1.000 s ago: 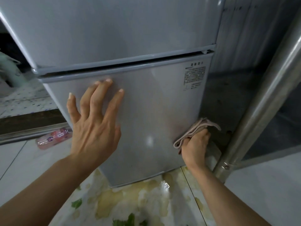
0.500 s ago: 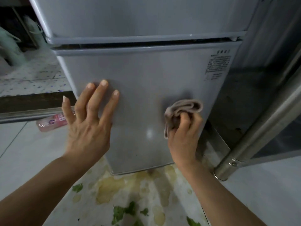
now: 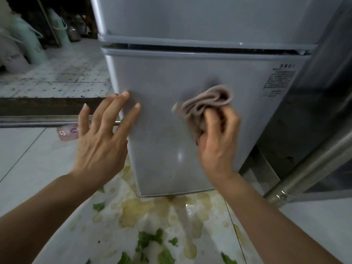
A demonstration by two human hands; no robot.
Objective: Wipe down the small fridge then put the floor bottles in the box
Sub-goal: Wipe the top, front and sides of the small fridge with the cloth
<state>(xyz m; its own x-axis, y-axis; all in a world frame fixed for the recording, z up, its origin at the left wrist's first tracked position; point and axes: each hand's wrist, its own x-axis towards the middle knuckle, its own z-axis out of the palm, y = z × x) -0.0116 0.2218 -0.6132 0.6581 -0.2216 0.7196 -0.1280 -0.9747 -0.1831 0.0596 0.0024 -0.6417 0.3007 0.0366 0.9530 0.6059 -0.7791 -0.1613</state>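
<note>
While the right hand [image 3: 217, 141] presses a bunched pinkish-grey cloth [image 3: 206, 103] against the lower door of the small grey fridge [image 3: 171, 77], its fingers are curled round the cloth, with folds of fabric sticking out above the knuckles. That hand and the cloth are slightly blurred. The left hand [image 3: 101, 141] is spread wide with straight fingers; its fingertips [image 3: 124, 94] lie on the left edge of the same door, and it holds nothing.

From the head camera, the fridge stands upright on a pale tiled floor [image 3: 28, 159], with a dark gap running between its upper and lower doors. A printed label [image 3: 280, 79] sits at the upper right of the lower door; its text is too small to read. A bright glint of light shows low on the door, between the two wrists.

A pink-labelled bottle [image 3: 68, 131] lies on its side on the floor to the left of the fridge, partly hidden behind the left hand. Yellowish puddles [image 3: 137, 208] and green leaf scraps [image 3: 148, 241] spread over the tiles in front of the fridge base. To the right, a shiny metal post [image 3: 312, 168] slants down to the floor just beside the fridge. At far left, pale green containers [image 3: 28, 40] stand on a speckled raised floor.
</note>
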